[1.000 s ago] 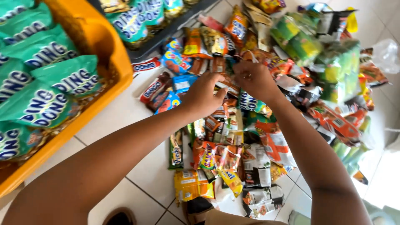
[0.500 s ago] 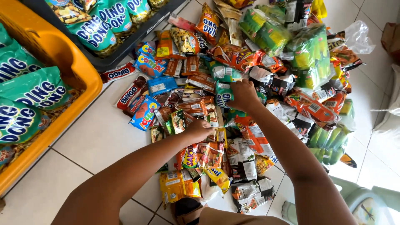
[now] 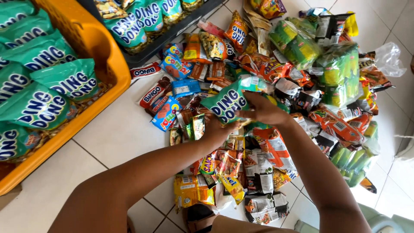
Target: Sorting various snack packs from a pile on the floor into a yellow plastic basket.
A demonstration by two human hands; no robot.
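1. The white tiled floor (image 3: 108, 138) carries everything here; taking the big heap of snack packets (image 3: 276, 108) as the landmark, bare tile shows to the left of it and below it, so the packets seem tipped out loose for sorting rather than stacked
2. The orange crate (image 3: 101, 56) stands well to the left of the heap, filled with teal snack bags (image 3: 47, 86) lying flat and overlapping, all of one kind, which reads as a bin kept for that one sort
3. A dark tray (image 3: 172, 36) sits just above and left of the heap, its near edge touching the outermost packets, with more of the same teal bags inside
4. Clear bundles of green packets (image 3: 340, 73) lie on the heap's upper right, still wrapped together, probably because they came as multipacks
5. The one teal bag (image 3: 230, 101) in hand is lifted just above the middle of the heap, tilted, its printed face up toward the camera
6. The right hand (image 3: 263, 110) is closed around that bag's right edge, fingers curled over the top
7. The left hand (image 3: 220, 129) sits at the bag's lower edge, fingers bent under it; it looks to support the bag, though the grip itself is partly hidden
8. Small red and blue biscuit packs (image 3: 166, 108) lie scattered singly at the heap's left fringe
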